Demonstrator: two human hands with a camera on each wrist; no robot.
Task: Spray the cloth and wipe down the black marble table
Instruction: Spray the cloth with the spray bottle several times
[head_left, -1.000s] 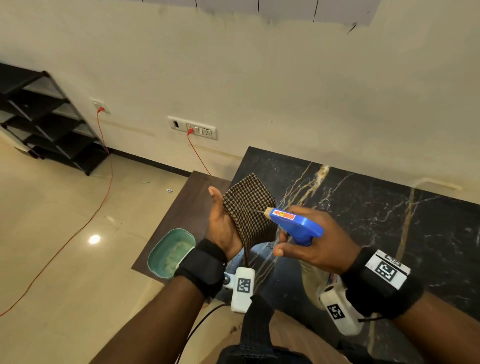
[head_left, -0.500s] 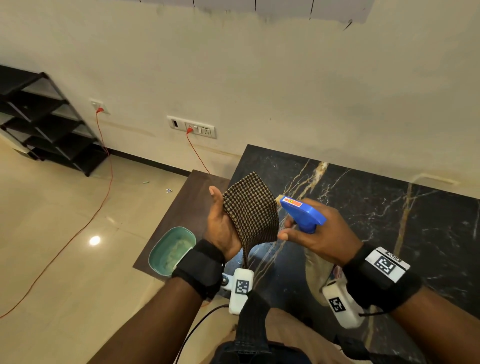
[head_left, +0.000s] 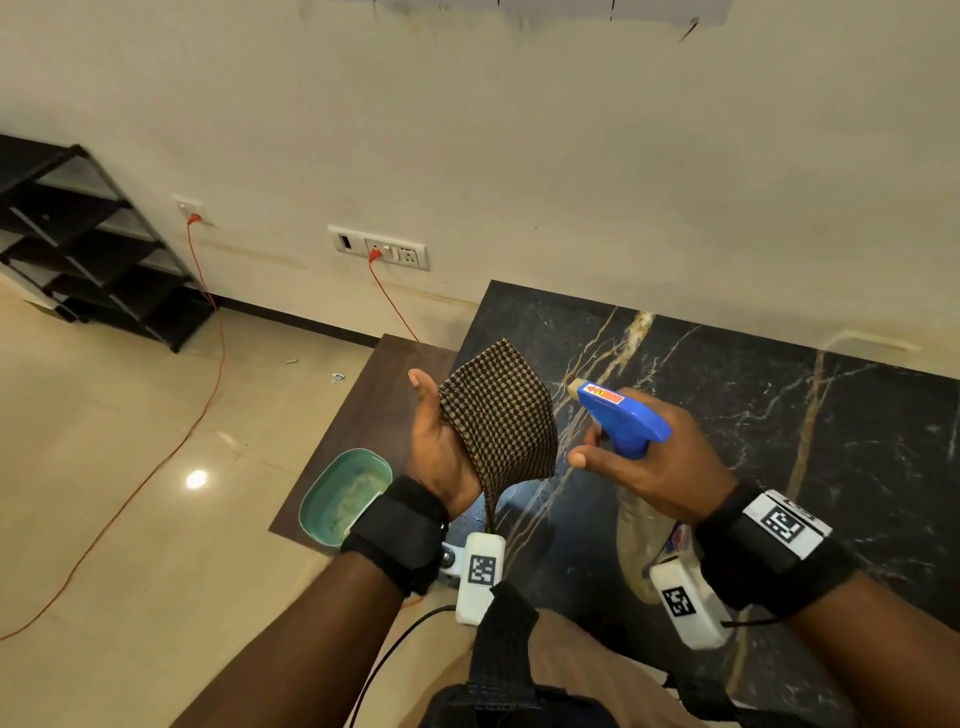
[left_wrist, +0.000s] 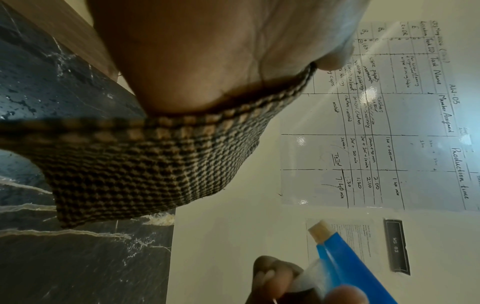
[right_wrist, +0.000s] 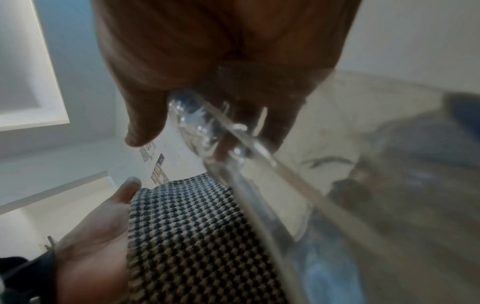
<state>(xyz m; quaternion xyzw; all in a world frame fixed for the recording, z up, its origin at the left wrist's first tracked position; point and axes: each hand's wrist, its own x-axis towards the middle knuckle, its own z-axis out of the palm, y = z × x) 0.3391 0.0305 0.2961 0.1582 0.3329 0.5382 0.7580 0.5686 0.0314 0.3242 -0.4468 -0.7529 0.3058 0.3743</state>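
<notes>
My left hand stands upright over the near left corner of the black marble table, thumb straight up and apart. A brown checked cloth lies spread over its fingers, which are hidden beneath it, and a tail hangs below the wrist. My right hand grips a spray bottle with a blue trigger head. Its cream nozzle points left at the cloth, a short gap away. In the left wrist view the cloth sits under the palm and the nozzle shows below. The right wrist view shows the bottle neck and the cloth.
A teal basin sits on a lower brown table against the marble table's left side. A black shelf rack stands at the far left wall. An orange cord runs across the tiled floor from wall sockets.
The spray bottle's nozzle has drawn back to the right and slightly up, from touching the cloth to a short gap. My left hand has kept the cloth in place.
</notes>
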